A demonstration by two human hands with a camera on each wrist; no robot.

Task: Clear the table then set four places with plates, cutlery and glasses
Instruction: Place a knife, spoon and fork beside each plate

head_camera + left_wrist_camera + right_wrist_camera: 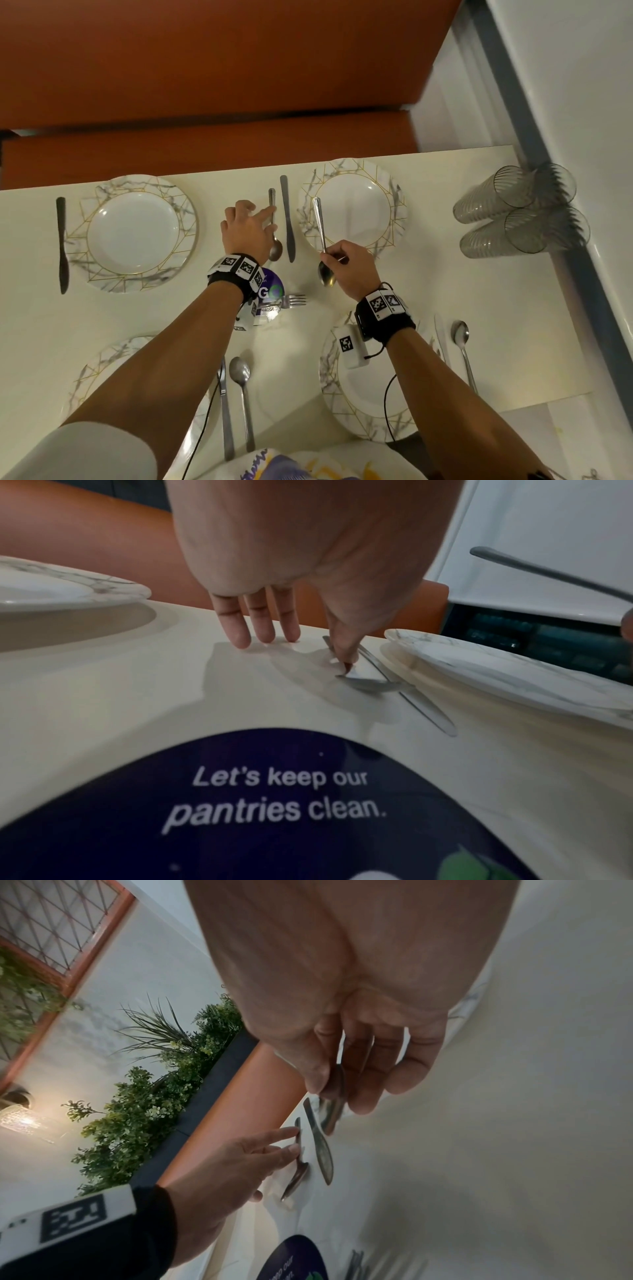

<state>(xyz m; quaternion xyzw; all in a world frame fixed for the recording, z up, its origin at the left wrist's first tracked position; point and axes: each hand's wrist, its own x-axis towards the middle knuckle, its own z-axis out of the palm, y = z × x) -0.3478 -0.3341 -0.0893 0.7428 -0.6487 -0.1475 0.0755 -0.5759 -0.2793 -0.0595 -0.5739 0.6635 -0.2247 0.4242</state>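
Note:
Four marble-rimmed plates lie on the cream table (428,274): far left (137,233), far right (356,209), near left (99,363) under my left arm, near right (366,407). My left hand (255,222) rests straight fingers on the table, index and thumb tips touching the handle of a spoon (274,229) that lies beside a knife (288,219). The same spoon (369,684) shows below the left hand (284,634). My right hand (339,262) pinches a second spoon (321,236), held above the far right plate's left rim. In the right wrist view the fingers (377,1085) curl round it.
Clear glasses (520,209) lie stacked on their sides at the right edge by the wall. Forks (294,300) lie on a round purple sticker (270,289) at mid table. A knife (61,245) flanks the far left plate. Knife and spoon pairs (241,394) (462,349) lie beside the near plates.

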